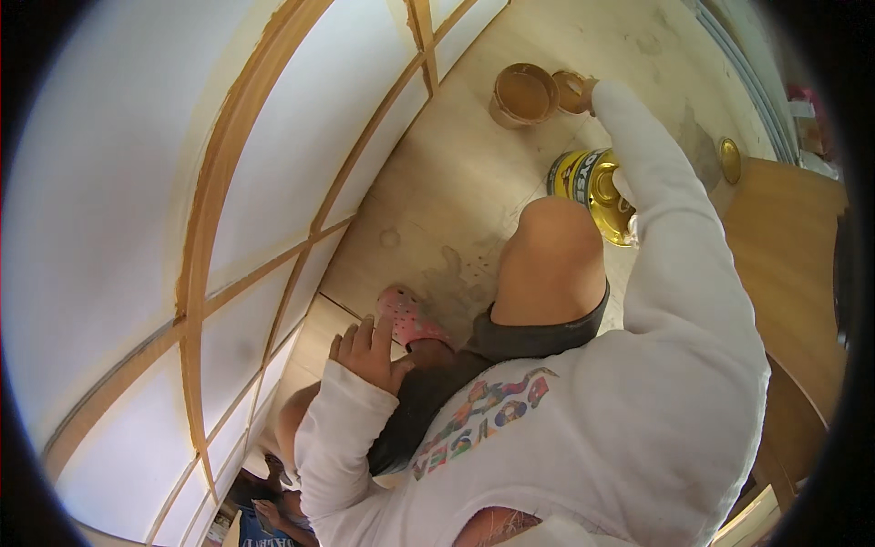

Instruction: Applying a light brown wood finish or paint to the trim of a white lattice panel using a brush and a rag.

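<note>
My left hand (366, 352) is held over my lap, fingers apart and nothing in it. Far ahead, my right hand (590, 97) is closed at the rim of a small round container (567, 100) with brown stuff in it. Something pale shows by its fingers; what it holds is too small to make out. Touching that container on the left is a bigger bucket (523, 117), with brown liquid inside. Nearer me, below my right forearm, a yellow and black tin (576, 175) with a gold top stands on the floor.
On the left rises a large white panelled surface (301, 109) with brown strips. A gold lid (730, 161) leans by a wooden board (784, 228) at right. My foot wears a pink clog (401, 310). Another person's hand (268, 512) shows at the lower left. Stains mark the tiled floor (428, 191).
</note>
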`<state>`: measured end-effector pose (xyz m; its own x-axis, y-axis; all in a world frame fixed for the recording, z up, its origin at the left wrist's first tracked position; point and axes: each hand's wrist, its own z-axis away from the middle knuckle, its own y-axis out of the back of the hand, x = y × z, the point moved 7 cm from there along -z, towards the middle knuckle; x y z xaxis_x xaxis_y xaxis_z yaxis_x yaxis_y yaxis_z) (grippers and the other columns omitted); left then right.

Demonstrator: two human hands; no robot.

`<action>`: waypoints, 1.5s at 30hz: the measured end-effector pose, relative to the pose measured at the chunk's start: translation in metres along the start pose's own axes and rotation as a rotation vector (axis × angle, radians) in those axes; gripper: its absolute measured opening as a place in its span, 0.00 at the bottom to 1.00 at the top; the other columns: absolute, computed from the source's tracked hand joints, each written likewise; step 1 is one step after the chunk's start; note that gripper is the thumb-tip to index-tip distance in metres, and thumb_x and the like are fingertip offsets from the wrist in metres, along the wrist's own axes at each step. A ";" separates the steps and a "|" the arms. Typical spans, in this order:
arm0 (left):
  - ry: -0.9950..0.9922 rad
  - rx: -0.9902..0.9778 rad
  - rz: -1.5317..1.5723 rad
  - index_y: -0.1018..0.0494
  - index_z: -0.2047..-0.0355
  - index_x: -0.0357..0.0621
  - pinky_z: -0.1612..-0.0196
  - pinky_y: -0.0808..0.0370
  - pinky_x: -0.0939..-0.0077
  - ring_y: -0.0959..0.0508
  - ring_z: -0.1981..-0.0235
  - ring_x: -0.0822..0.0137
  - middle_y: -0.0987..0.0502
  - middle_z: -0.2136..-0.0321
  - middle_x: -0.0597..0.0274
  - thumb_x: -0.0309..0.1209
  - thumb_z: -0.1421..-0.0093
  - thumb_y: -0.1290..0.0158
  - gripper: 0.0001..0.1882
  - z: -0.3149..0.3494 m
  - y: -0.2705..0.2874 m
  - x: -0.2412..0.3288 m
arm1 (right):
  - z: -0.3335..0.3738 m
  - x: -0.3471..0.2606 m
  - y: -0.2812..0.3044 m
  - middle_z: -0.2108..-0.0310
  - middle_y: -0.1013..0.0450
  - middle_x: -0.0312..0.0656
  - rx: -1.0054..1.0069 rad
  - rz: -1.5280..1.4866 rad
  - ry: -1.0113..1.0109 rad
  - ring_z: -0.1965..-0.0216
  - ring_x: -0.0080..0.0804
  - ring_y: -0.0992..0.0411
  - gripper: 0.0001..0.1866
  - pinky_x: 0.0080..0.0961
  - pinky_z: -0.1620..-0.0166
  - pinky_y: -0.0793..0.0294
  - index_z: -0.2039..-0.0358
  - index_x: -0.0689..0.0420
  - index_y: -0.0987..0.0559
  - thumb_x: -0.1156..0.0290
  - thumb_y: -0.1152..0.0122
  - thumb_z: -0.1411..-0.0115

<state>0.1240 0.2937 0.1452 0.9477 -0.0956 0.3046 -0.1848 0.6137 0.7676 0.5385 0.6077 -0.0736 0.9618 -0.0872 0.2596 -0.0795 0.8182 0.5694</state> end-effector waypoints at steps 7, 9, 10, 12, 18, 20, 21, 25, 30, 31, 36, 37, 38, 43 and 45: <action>-0.097 0.006 -0.076 0.39 0.47 0.45 0.46 0.38 0.50 0.32 0.50 0.44 0.33 0.50 0.42 0.38 0.56 0.37 0.36 -0.038 0.016 0.031 | 0.102 0.046 0.031 0.73 0.27 0.40 -0.142 -1.248 0.462 0.75 0.28 0.30 0.22 0.23 0.68 0.27 0.53 0.65 0.28 0.67 0.42 0.47; -0.185 0.082 -0.247 0.37 0.47 0.51 0.45 0.41 0.46 0.30 0.52 0.46 0.31 0.52 0.50 0.40 0.54 0.39 0.33 -0.054 0.014 0.042 | 0.158 0.040 0.056 0.71 0.28 0.37 0.266 -1.119 0.845 0.74 0.24 0.32 0.24 0.22 0.67 0.28 0.50 0.64 0.29 0.71 0.40 0.47; -0.200 0.092 -0.236 0.37 0.47 0.51 0.45 0.41 0.46 0.30 0.52 0.46 0.31 0.52 0.50 0.40 0.54 0.39 0.33 -0.062 0.014 0.046 | 0.180 0.038 0.055 0.71 0.28 0.37 0.279 -1.105 0.833 0.74 0.24 0.32 0.24 0.22 0.67 0.28 0.50 0.64 0.29 0.71 0.40 0.47; -0.239 -0.037 -0.272 0.37 0.49 0.47 0.43 0.41 0.51 0.31 0.49 0.47 0.31 0.52 0.47 0.38 0.53 0.40 0.31 -0.083 0.000 0.059 | 0.222 0.024 0.062 0.69 0.29 0.37 0.332 -1.172 1.008 0.71 0.23 0.31 0.22 0.22 0.64 0.28 0.52 0.64 0.28 0.72 0.37 0.47; -0.279 -0.192 -0.431 0.36 0.49 0.49 0.44 0.43 0.49 0.30 0.50 0.51 0.29 0.55 0.50 0.40 0.46 0.50 0.24 -0.088 -0.022 0.101 | 0.225 0.023 0.061 0.72 0.28 0.37 0.547 -1.568 0.894 0.72 0.23 0.29 0.13 0.19 0.64 0.25 0.61 0.62 0.22 0.71 0.37 0.46; -0.306 -0.188 -0.411 0.37 0.49 0.49 0.44 0.43 0.50 0.30 0.50 0.51 0.28 0.56 0.51 0.39 0.46 0.50 0.23 -0.084 -0.018 0.101 | 0.216 0.008 0.062 0.70 0.27 0.38 0.602 -1.480 0.864 0.71 0.24 0.28 0.12 0.19 0.64 0.25 0.63 0.62 0.22 0.71 0.37 0.46; -0.338 -0.186 -0.400 0.37 0.50 0.49 0.44 0.43 0.50 0.30 0.51 0.51 0.28 0.57 0.51 0.38 0.46 0.50 0.23 -0.082 -0.016 0.102 | 0.213 0.005 0.064 0.69 0.26 0.39 0.661 -1.401 0.832 0.70 0.25 0.27 0.11 0.20 0.64 0.24 0.64 0.62 0.21 0.71 0.37 0.46; -0.376 -0.046 -0.316 0.34 0.55 0.43 0.50 0.41 0.55 0.27 0.57 0.53 0.27 0.59 0.48 0.42 0.47 0.48 0.22 -0.074 0.000 0.094 | 0.204 -0.012 0.070 0.67 0.24 0.40 0.741 -1.230 0.917 0.69 0.26 0.25 0.10 0.20 0.64 0.25 0.67 0.62 0.20 0.70 0.36 0.47; -0.266 -0.044 -0.288 0.35 0.52 0.52 0.47 0.40 0.53 0.29 0.52 0.53 0.27 0.58 0.55 0.37 0.48 0.46 0.23 -0.074 0.006 0.073 | 0.185 -0.021 0.072 0.72 0.23 0.37 0.795 -0.933 0.574 0.70 0.22 0.25 0.12 0.21 0.63 0.26 0.68 0.56 0.19 0.66 0.33 0.53; -0.268 -0.047 -0.287 0.35 0.52 0.52 0.47 0.40 0.53 0.29 0.52 0.53 0.27 0.58 0.55 0.37 0.48 0.46 0.23 -0.073 0.004 0.070 | 0.175 -0.025 0.070 0.72 0.23 0.37 0.793 -0.933 0.571 0.70 0.22 0.25 0.12 0.21 0.63 0.26 0.68 0.56 0.19 0.66 0.33 0.53; -0.237 -0.062 -0.321 0.37 0.49 0.52 0.44 0.42 0.51 0.31 0.50 0.51 0.29 0.55 0.52 0.38 0.49 0.45 0.27 -0.062 0.000 0.062 | 0.161 -0.057 0.062 0.75 0.24 0.37 0.816 -0.768 0.548 0.74 0.21 0.28 0.11 0.19 0.68 0.28 0.69 0.56 0.20 0.67 0.33 0.54; -0.239 -0.063 -0.316 0.37 0.49 0.52 0.44 0.42 0.51 0.31 0.50 0.51 0.29 0.55 0.52 0.38 0.49 0.45 0.27 -0.061 0.001 0.063 | 0.155 -0.055 0.060 0.75 0.24 0.37 0.814 -0.764 0.546 0.74 0.21 0.28 0.11 0.19 0.68 0.28 0.69 0.56 0.20 0.67 0.33 0.54; -0.235 -0.067 -0.301 0.37 0.48 0.51 0.43 0.42 0.51 0.31 0.50 0.51 0.30 0.55 0.52 0.38 0.49 0.45 0.27 -0.060 0.002 0.064 | 0.149 -0.054 0.060 0.75 0.24 0.37 0.828 -0.711 0.524 0.74 0.22 0.28 0.13 0.20 0.67 0.28 0.69 0.55 0.20 0.65 0.32 0.55; -0.245 -0.072 -0.247 0.37 0.48 0.50 0.44 0.41 0.51 0.31 0.50 0.50 0.30 0.56 0.51 0.36 0.48 0.46 0.26 -0.053 0.007 0.056 | 0.133 -0.064 0.055 0.73 0.23 0.42 0.823 -0.551 0.460 0.70 0.34 0.25 0.14 0.27 0.62 0.26 0.67 0.50 0.19 0.63 0.32 0.57; -0.232 0.010 -0.258 0.37 0.49 0.50 0.45 0.41 0.51 0.31 0.51 0.50 0.29 0.57 0.51 0.35 0.47 0.47 0.25 -0.051 0.007 0.050 | 0.131 -0.076 0.050 0.71 0.23 0.43 0.743 -0.557 0.467 0.68 0.37 0.24 0.14 0.29 0.62 0.26 0.67 0.50 0.19 0.62 0.33 0.56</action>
<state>0.1834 0.3328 0.1372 0.8791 -0.4234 0.2190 0.0497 0.5384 0.8412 0.4269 0.5806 0.0372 0.9051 0.0130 -0.4251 0.4178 0.1592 0.8945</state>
